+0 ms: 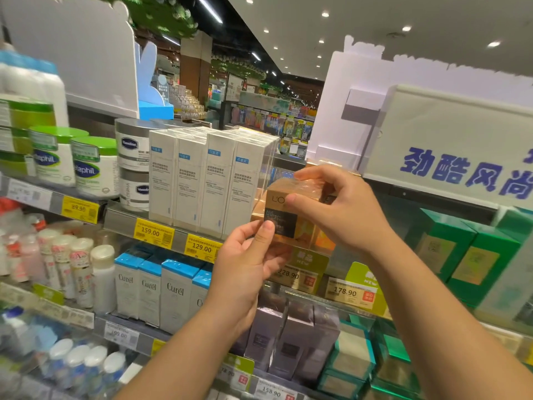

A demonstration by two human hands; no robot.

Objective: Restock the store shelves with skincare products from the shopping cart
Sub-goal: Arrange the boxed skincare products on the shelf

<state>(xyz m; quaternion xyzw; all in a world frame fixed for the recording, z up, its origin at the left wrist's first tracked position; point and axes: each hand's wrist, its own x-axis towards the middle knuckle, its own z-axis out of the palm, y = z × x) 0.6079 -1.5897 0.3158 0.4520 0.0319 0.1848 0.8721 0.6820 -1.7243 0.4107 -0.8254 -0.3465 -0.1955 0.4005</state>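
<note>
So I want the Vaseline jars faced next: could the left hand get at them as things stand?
Probably not yet: the left hand is gripping the gold box. Otherwise the Vaseline jars stand unblocked at the shelf front.

gold box [291, 215], black label | white cartons [202, 180], blue tags | yellow price tags [153, 232] | green boxes [473, 255]

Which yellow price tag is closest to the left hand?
The 129.00 tag, just beside the left hand. The 159.00 tag and 89.90 tag sit farther left.

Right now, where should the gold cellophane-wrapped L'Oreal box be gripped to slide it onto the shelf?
Grip the gold L'Oreal box by its top and bottom edges from the front, as the left hand and right hand do; the white boxes crowd its left side.
</note>
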